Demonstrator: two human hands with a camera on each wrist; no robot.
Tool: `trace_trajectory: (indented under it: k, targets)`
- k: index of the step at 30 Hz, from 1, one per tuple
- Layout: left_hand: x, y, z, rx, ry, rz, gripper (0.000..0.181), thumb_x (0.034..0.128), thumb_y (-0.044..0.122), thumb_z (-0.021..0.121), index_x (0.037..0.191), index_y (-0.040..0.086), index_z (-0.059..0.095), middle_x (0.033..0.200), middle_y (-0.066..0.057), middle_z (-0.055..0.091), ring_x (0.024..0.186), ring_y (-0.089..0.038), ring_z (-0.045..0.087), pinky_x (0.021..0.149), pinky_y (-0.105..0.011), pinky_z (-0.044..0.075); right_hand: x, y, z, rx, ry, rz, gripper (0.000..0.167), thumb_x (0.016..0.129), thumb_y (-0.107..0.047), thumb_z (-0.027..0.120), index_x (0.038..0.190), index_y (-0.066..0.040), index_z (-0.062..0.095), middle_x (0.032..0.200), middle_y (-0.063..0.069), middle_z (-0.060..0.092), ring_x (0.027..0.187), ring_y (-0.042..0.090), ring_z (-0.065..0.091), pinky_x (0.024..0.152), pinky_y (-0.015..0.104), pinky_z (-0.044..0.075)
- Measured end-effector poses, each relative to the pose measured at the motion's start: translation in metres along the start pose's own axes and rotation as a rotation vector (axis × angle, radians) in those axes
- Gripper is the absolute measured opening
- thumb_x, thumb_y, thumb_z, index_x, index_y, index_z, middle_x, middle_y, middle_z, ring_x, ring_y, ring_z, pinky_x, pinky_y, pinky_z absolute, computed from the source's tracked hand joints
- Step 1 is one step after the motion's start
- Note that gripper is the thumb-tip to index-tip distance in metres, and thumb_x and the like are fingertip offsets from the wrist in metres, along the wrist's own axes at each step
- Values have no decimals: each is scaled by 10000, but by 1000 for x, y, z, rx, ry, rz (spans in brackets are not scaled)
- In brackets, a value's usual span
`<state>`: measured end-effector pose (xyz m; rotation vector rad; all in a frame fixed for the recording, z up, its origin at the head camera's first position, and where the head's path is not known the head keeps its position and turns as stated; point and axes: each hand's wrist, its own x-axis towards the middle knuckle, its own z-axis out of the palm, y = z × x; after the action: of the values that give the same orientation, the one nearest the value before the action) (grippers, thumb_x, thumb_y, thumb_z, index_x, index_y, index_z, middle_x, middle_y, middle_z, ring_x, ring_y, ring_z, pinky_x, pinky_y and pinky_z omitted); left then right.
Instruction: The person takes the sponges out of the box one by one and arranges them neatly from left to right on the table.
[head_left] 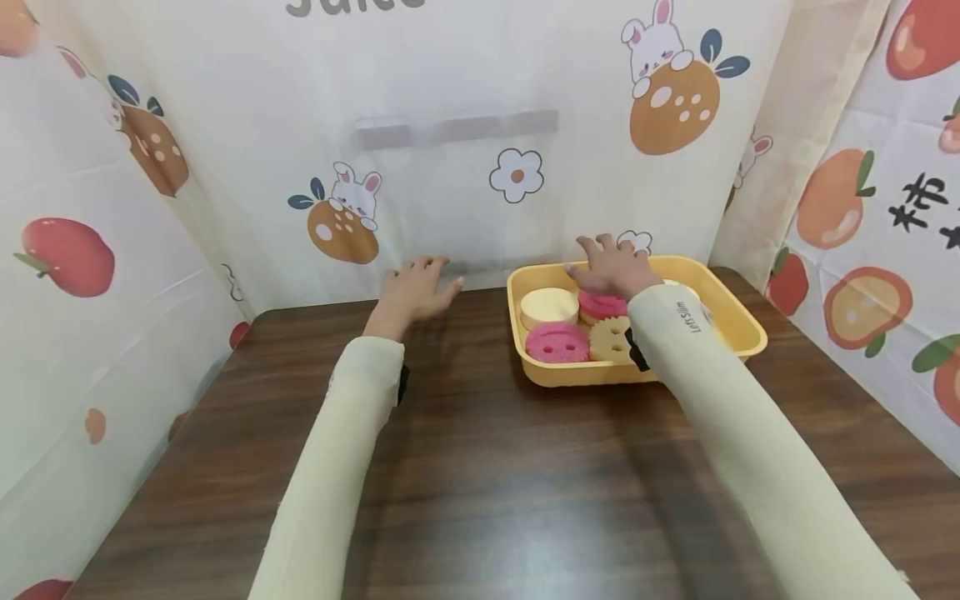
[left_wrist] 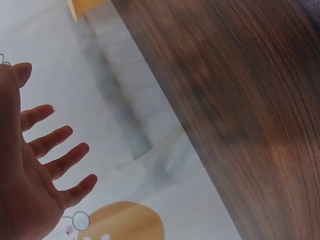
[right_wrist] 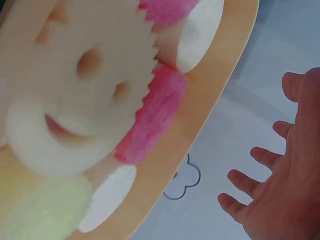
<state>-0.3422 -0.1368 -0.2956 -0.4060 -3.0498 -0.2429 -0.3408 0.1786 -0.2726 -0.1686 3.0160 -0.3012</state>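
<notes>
A: ok, what could go wrong here? left to right pls

B: Left side, not much imo. The left hand (head_left: 408,296) is near the curtain (head_left: 450,221), so a careless swing might brush it. The tray (head_left: 555,377) is the bigger worry. It's on the right part of the desk (head_left: 480,467), near the curtain, and that top looks slick, so I'd guess a knock from the arm could shove it.

A: and the stuff inside?

B: Cream disc (head_left: 550,307), pink disc (head_left: 557,342), tan disc (head_left: 610,338), all packed close at the tray's left end, more behind and beside them. Pulling one could drag a neighbour along. Also the right sleeve (head_left: 667,312) and the dark bit (head_left: 637,350) at that wrist are over the tray, so they could catch a disc or the rim.

A: so how are the hands?

B: Left one's spread, thumb out, up over the back of the desk. Holds nothing, no contact I can make out. Right hand (head_left: 615,267) is spread too, fingers a bit bent, around the tray's back rim. Nothing in it, and the right wrist view has its fingers apart from the discs. Can't tell if the sleeve touches anything.
</notes>
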Motion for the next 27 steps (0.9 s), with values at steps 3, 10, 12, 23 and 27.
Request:
trace_trajectory:
  k: [3, 10, 12, 23, 27]
  targets:
    - [2, 4, 1, 10, 15, 2, 679, 1009, 602, 308, 1551, 193, 310, 1592, -125, 345, 1454, -413, 312, 1122, -652, 278, -2, 8, -2, -1, -12, 12, 753, 1006, -564, 321, 1603, -156, 111, 1640, 248, 89, 1457, 558, 106, 1162, 708, 104]
    - [0, 6, 4, 15, -11, 13, 682, 1010, 594, 313, 1553, 181, 303, 1597, -136, 339, 1454, -426, 312, 1137, -666, 253, -9, 23, -4, -6, -22, 41, 752, 1003, -536, 350, 1601, -148, 112, 1637, 252, 89, 1456, 562, 107, 1147, 722, 123]
    - [1, 8, 4, 19, -8, 17, 681, 1009, 595, 311, 1551, 183, 308, 1595, -129, 344, 1453, -413, 322, 1138, -657, 261, -11, 27, -8, -10, -22, 48, 755, 1005, -540, 338, 1601, -141, 103, 1635, 261, 79, 1447, 570, 114, 1137, 729, 131]
    - [5, 17, 1, 29, -6, 22, 681, 1011, 584, 313, 1553, 172, 304, 1590, -143, 346, 1450, -410, 326, 1145, -651, 251, -27, 59, -20, 11, -33, 81, 779, 995, -594, 256, 1600, -139, 72, 1627, 283, 55, 1413, 605, 126, 1092, 758, 135]
    - [4, 20, 5, 34, -15, 15, 670, 1017, 568, 322, 1557, 172, 295, 1593, -142, 339, 1458, -403, 316, 1154, -647, 244, -33, 78, -21, 26, -65, 92, 804, 994, -603, 255, 1604, -133, 24, 1623, 301, 11, 1409, 628, 93, 1091, 772, 120]
